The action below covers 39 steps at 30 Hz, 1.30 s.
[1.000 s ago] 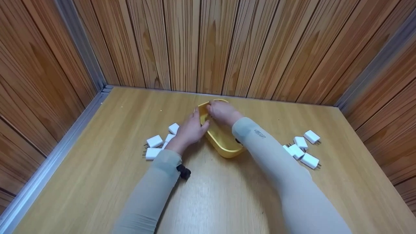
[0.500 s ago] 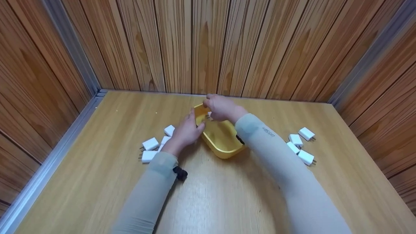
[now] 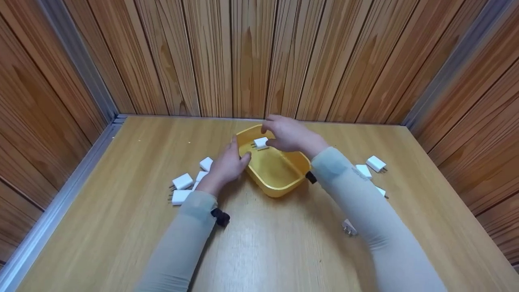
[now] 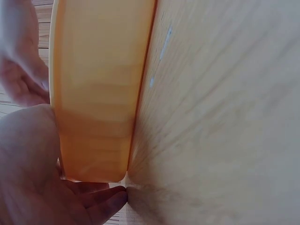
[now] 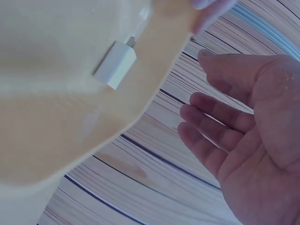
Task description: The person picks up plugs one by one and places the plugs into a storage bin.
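Note:
A yellow plastic box (image 3: 279, 190) stands on the table, with one white plug-in charger (image 3: 260, 142) lying inside near its far end. My left hand (image 3: 227, 164) holds the box's left side, thumb at the rim and fingers along the outer wall. In the left wrist view, those fingers (image 4: 101, 201) bend round the box's corner. Over the far right rim is my right hand (image 3: 292, 133), its fingers relaxed and holding nothing. The right wrist view shows this hand (image 5: 253, 122) apart from the charger (image 5: 116, 64) in the box.
Several white chargers (image 3: 182, 181) lie left of the box, partly behind the left hand. More chargers (image 3: 376, 163) are at the right, some partly covered by the right sleeve (image 3: 365, 202). One charger (image 3: 348, 228) lies nearer, beside that sleeve. Wood-panelled walls (image 3: 251, 61) enclose the table.
My right hand has let go of the charger in the box and drawn back to the right. A charger now shows beside the right forearm. The left hand keeps its hold on the box.

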Motion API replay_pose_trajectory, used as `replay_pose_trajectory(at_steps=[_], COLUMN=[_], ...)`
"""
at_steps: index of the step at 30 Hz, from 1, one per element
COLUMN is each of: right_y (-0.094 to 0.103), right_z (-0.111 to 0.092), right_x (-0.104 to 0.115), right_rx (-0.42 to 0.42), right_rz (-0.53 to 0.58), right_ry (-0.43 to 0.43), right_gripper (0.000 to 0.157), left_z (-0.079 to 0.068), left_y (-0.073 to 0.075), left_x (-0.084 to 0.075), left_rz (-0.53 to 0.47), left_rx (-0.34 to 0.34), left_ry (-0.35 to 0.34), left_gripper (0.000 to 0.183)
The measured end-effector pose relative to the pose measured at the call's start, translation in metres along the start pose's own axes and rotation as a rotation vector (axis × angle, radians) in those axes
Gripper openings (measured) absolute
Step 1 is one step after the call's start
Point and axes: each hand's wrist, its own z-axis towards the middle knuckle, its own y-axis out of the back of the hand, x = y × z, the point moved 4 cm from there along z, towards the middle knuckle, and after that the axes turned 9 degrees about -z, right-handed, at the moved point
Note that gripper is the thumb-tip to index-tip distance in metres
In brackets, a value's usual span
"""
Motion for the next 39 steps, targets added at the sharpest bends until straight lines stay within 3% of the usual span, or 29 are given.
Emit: replay_pose_trajectory(at_steps=[12, 18, 30, 39], right_y=[-0.005, -0.013, -0.027, -0.039], right_z=[-0.072, -0.109, -0.161, -0.178], right_x=[-0.031, -0.049, -0.074, -0.080], right_rx=[-0.114, -0.118, -0.011, 0.106], right_rz=[0.103, 0.115, 0.179, 0.216], right_ry=[-0.064, -0.133, -0.288, -0.372], right_gripper=[0.035, 0.037, 0.039, 0.042], left_z=[-0.001, 0.000, 0.000, -0.001], left_y=[0.002, 0.004, 0.003, 0.001], left_x=[0.006, 0.005, 0.003, 0.000], left_rz=[0.014, 0.036, 0.017, -0.002], left_rx=[-0.003, -0.013, 0.007, 0.017], left_ry=[-0.027, -0.030, -0.012, -0.010], left_gripper=[0.093, 0.093, 0.094, 0.094])
